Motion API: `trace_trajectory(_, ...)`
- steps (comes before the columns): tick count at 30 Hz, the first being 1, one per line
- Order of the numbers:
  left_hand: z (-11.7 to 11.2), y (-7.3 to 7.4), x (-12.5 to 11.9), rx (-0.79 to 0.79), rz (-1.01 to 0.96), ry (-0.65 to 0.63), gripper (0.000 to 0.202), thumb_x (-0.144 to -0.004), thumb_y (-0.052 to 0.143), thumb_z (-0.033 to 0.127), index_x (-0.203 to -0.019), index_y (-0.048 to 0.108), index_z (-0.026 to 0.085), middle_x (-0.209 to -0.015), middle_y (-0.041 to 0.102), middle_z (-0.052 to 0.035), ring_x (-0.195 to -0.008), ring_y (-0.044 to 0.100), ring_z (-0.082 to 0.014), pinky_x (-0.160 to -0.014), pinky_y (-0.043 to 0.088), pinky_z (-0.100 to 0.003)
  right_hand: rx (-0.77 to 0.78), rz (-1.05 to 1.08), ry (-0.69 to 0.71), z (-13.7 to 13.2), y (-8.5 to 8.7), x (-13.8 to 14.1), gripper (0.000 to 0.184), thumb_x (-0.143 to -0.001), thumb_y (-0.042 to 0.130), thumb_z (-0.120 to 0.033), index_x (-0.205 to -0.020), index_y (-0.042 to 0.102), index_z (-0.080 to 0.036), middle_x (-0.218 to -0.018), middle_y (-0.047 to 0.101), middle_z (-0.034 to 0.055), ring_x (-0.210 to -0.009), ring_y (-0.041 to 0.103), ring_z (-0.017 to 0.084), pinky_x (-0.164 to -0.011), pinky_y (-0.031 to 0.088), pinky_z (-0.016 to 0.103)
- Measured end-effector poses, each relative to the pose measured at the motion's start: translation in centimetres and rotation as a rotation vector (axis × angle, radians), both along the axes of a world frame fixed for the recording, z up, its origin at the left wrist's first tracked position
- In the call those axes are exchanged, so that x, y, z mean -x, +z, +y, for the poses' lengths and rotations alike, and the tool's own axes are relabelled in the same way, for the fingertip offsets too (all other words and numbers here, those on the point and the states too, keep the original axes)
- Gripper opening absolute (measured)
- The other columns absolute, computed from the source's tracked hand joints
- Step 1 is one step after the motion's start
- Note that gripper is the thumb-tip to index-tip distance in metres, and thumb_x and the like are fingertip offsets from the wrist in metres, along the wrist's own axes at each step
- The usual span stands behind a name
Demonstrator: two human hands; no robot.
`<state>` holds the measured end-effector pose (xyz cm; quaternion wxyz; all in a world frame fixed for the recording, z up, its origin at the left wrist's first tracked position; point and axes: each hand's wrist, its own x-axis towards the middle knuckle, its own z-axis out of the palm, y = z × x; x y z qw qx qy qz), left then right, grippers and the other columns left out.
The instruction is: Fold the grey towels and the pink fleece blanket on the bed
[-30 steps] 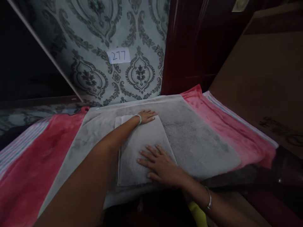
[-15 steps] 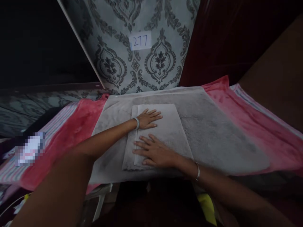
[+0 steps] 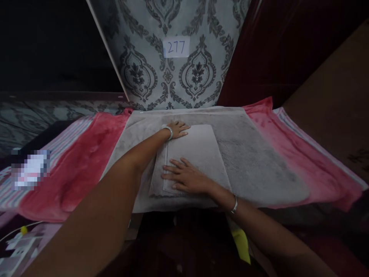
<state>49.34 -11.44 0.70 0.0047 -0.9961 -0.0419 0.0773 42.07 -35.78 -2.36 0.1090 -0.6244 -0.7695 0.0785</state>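
Note:
A light grey folded cloth [image 3: 198, 148], plush and layered like a towel, lies flat on a larger grey cloth [image 3: 245, 161]. My left hand [image 3: 177, 130] rests on the folded cloth's far left corner, palm down with fingers stretched out. Nearer to me, my right hand [image 3: 187, 177] lies flat on its lower part, fingers spread to the left. Neither hand grips anything. The layered edges of the folded cloth show along its left side.
Beneath the grey cloth, a red and pink blanket [image 3: 86, 161] with striped edges spreads to both sides. Patterned wallpaper [image 3: 170, 84] with a paper marked 277 [image 3: 176, 47] stands behind. A dark screen [image 3: 57, 50] is at left, a dark red panel [image 3: 268, 50] at right.
My left hand has slid away from me towards the far left corner of the folded cloth. My right hand stays in about the same place on it. The camera view has shifted slightly.

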Motion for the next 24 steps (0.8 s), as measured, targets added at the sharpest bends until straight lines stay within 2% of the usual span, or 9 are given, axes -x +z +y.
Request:
trace_trajectory(2, -1.3, 0.8, 1.1, -0.032, -0.042, -0.035, 0.058, -0.100, 0.037, 0.051, -0.155, 0.038, 0.031, -0.167, 0.023, -0.0064, -0.153, 0.017, -0.0373, -0.120, 0.010, -0.066, 0.002, 0.011, -0.026, -0.7, 0.4, 0.3, 0.052, -0.105, 0.045, -0.047, -0.155, 0.039, -0.035, -0.165, 0.026, 0.0011, -0.154, 0.012, 0.028, -0.121, 0.015, 0.061)
trace_trajectory(5, -4.0, 1.2, 4.9, 0.003, -0.129, -0.176, 0.057, -0.101, 0.034, 0.049, -0.154, 0.039, 0.028, -0.167, 0.023, -0.0082, -0.155, 0.015, -0.0338, -0.121, 0.009, -0.064, -0.042, 0.020, -0.105, -3.3, 0.7, 0.5, 0.051, -0.105, 0.044, -0.044, -0.154, 0.041, -0.033, -0.164, 0.028, 0.0042, -0.153, 0.015, 0.029, -0.119, 0.018, 0.062)
trace_trajectory(8, -6.9, -0.1, 10.5, 0.072, -0.122, -0.317, 0.060, -0.100, 0.038, 0.051, -0.156, 0.037, 0.028, -0.166, 0.028, -0.0084, -0.155, 0.015, -0.0324, -0.121, 0.010, -0.064, -0.100, -0.017, -0.221, -6.9, 0.0, 0.3, 0.049, -0.105, 0.044, -0.041, -0.154, 0.043, -0.033, -0.162, 0.034, 0.0052, -0.152, 0.021, 0.029, -0.119, 0.021, 0.062)
trace_trajectory(11, -8.7, -2.2, 15.0, 0.117, -0.124, -0.331, 0.063, -0.099, 0.041, 0.051, -0.157, 0.034, 0.028, -0.166, 0.026, -0.0084, -0.155, 0.013, -0.0329, -0.122, 0.010, -0.064, -0.118, -0.104, -0.331, -9.4, -1.7, 0.4, 0.057, -0.102, 0.050, -0.039, -0.157, 0.035, -0.033, -0.163, 0.032, 0.0064, -0.152, 0.019, 0.032, -0.118, 0.023, 0.063)
trace_trajectory(14, -9.2, -3.6, 16.4, 0.140, -0.163, -0.279, 0.064, -0.100, 0.040, 0.051, -0.158, 0.031, 0.028, -0.168, 0.022, -0.0078, -0.156, 0.010, -0.0327, -0.123, 0.009, -0.063, -0.128, -0.191, -0.383, -9.9, -3.0, 1.0, 0.065, -0.100, 0.055, -0.037, -0.159, 0.030, -0.032, -0.165, 0.025, 0.0064, -0.153, 0.015, 0.032, -0.119, 0.021, 0.063)
trace_trajectory(19, -8.8, -3.3, 16.5, 0.131, -0.110, -0.276, 0.063, -0.100, 0.038, 0.053, -0.158, 0.031, 0.027, -0.167, 0.022, -0.0082, -0.156, 0.010, -0.0327, -0.123, 0.011, -0.062, -0.138, -0.199, -0.379, -10.5, -3.0, 0.6, 0.057, -0.102, 0.049, -0.038, -0.158, 0.035, -0.032, -0.165, 0.027, 0.0050, -0.153, 0.017, 0.028, -0.120, 0.023, 0.059)
trace_trajectory(22, -8.4, -3.3, 18.8, 0.122, -0.130, -0.243, 0.061, -0.102, 0.035, 0.050, -0.159, 0.030, 0.027, -0.167, 0.022, -0.0087, -0.156, 0.012, -0.0319, -0.122, 0.013, -0.062, -0.131, -0.147, -0.418, -12.6, -3.4, -0.9, 0.051, -0.105, 0.040, -0.037, -0.156, 0.038, -0.034, -0.163, 0.031, 0.0027, -0.153, 0.020, 0.026, -0.120, 0.024, 0.059)
trace_trajectory(24, -8.0, -3.7, 21.1, 0.134, -0.157, -0.217, 0.058, -0.103, 0.032, 0.046, -0.158, 0.031, 0.029, -0.167, 0.024, -0.0073, -0.156, 0.012, -0.0303, -0.123, 0.011, -0.061, -0.145, -0.099, -0.472, -14.2, -4.2, -1.8, 0.052, -0.105, 0.037, -0.037, -0.157, 0.036, -0.033, -0.165, 0.028, 0.0021, -0.153, 0.017, 0.026, -0.119, 0.026, 0.058)
